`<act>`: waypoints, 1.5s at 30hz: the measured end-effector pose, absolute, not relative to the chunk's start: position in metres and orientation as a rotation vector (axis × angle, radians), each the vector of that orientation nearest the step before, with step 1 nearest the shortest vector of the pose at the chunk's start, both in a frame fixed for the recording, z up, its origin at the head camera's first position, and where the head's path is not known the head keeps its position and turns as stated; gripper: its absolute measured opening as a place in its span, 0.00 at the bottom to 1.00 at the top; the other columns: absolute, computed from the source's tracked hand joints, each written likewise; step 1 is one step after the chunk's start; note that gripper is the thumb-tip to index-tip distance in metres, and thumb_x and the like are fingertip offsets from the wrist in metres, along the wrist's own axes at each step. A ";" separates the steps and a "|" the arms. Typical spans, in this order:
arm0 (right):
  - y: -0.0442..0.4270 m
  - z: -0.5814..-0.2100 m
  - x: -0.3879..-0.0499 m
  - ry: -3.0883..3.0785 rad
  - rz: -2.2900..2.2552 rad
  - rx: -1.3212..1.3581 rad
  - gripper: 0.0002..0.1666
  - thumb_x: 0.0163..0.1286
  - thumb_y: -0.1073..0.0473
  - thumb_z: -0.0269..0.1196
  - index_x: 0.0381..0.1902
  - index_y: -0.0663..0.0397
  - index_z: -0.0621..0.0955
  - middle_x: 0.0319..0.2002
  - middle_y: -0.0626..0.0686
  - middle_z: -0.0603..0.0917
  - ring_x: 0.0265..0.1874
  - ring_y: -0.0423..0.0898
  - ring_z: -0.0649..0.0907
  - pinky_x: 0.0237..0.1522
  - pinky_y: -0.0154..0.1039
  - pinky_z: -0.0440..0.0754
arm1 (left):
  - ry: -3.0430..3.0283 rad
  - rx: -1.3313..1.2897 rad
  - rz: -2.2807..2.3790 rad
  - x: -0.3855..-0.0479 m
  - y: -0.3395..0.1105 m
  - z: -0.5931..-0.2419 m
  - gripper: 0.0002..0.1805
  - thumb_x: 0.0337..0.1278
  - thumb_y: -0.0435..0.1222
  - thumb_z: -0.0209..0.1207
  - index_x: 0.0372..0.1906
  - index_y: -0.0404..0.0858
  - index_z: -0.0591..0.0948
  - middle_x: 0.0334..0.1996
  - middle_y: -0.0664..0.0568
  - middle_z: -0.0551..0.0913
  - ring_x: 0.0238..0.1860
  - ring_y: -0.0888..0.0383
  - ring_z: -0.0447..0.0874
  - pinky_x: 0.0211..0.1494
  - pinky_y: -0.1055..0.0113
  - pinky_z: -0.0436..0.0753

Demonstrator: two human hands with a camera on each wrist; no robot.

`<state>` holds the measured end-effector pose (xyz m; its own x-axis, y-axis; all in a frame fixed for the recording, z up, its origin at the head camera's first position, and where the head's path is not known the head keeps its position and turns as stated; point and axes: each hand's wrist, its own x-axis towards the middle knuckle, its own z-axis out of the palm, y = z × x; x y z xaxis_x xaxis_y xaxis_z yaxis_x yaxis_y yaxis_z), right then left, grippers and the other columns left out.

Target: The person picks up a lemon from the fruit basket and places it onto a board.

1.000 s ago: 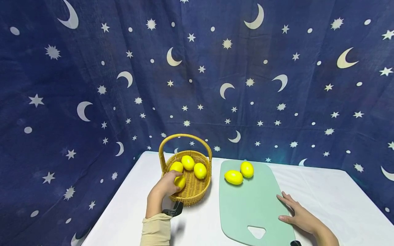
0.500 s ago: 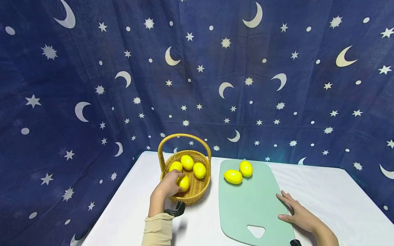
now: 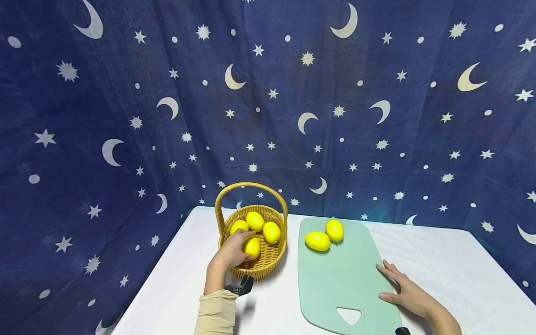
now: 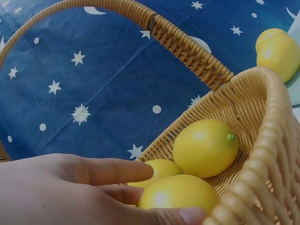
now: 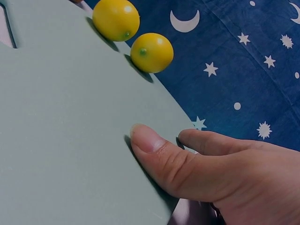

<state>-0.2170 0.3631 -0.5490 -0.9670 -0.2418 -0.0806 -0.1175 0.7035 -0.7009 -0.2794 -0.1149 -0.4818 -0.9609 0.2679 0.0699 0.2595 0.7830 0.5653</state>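
Observation:
A wicker basket [image 3: 261,270] with a tall arched handle holds several yellow lemons. Inside its near left part, my left hand [image 3: 231,250] pinches one lemon [image 3: 252,248], thumb on the near side and fingers on the far side. In the left wrist view, that lemon [image 4: 178,192] lies between the thumb and the fingers, whose tips are partly hidden. My right hand [image 3: 412,294] rests at the right edge of a pale green cutting board [image 3: 339,279]. Its thumb [image 5: 149,140] touches the top, and the fingers are fairly straight.
Two lemons, one [image 3: 317,241] lying sideways and one [image 3: 334,230] behind it, sit side by side near the board's far end. A white cloth [image 3: 435,260] covers the table. A dark blue curtain [image 3: 284,153] with moons and stars hangs behind it.
My left hand has shifted slightly to the right inside the basket, and the lemon at its fingers has moved right with it. My right hand stays where it was.

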 end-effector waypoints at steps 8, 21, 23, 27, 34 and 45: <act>0.365 -0.551 -0.216 2.734 -1.162 -0.308 0.51 0.51 0.51 0.71 0.67 0.69 0.63 0.70 0.76 0.46 0.67 0.78 0.42 0.60 0.77 0.36 | 2.964 0.474 0.920 -0.282 -0.113 -0.486 0.36 0.43 0.37 0.72 0.62 0.36 0.74 0.61 0.42 0.74 0.62 0.43 0.71 0.65 0.47 0.71; 0.365 -0.552 -0.215 2.717 -1.144 -0.290 0.51 0.51 0.52 0.71 0.68 0.68 0.62 0.70 0.76 0.45 0.67 0.78 0.41 0.61 0.76 0.36 | 2.912 0.582 1.028 -0.282 -0.111 -0.491 0.32 0.45 0.35 0.71 0.59 0.35 0.75 0.58 0.43 0.76 0.61 0.44 0.73 0.65 0.48 0.71; 0.365 -0.552 -0.215 2.722 -1.149 -0.294 0.51 0.51 0.52 0.71 0.68 0.68 0.63 0.70 0.76 0.45 0.67 0.78 0.42 0.61 0.76 0.36 | 2.896 0.568 1.039 -0.283 -0.110 -0.491 0.31 0.46 0.35 0.70 0.59 0.37 0.75 0.57 0.44 0.78 0.60 0.45 0.74 0.64 0.48 0.71; 0.365 -0.552 -0.215 2.731 -1.159 -0.313 0.51 0.51 0.52 0.71 0.67 0.69 0.63 0.70 0.76 0.46 0.67 0.78 0.42 0.60 0.77 0.36 | 2.886 0.549 1.037 -0.284 -0.109 -0.490 0.34 0.45 0.36 0.71 0.62 0.38 0.74 0.58 0.45 0.77 0.59 0.45 0.74 0.63 0.48 0.73; 0.365 -0.552 -0.215 2.729 -1.141 -0.294 0.51 0.51 0.52 0.71 0.68 0.68 0.62 0.70 0.76 0.46 0.67 0.78 0.42 0.60 0.77 0.36 | 2.871 0.521 1.014 -0.287 -0.108 -0.490 0.39 0.46 0.37 0.71 0.66 0.37 0.70 0.62 0.44 0.75 0.62 0.44 0.72 0.65 0.48 0.71; 0.364 -0.550 -0.215 2.731 -1.151 -0.317 0.50 0.53 0.52 0.70 0.68 0.68 0.62 0.70 0.76 0.46 0.67 0.79 0.42 0.59 0.77 0.36 | 2.829 0.544 0.989 -0.290 -0.108 -0.491 0.40 0.44 0.39 0.72 0.66 0.36 0.69 0.62 0.44 0.74 0.63 0.45 0.72 0.65 0.48 0.71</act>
<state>-0.2153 0.3643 -0.5497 -0.9646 -0.2555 -0.0656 -0.1315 0.6812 -0.7202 -0.2902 -0.1081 -0.4908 -0.9317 0.3624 0.0267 0.3001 0.7259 0.6189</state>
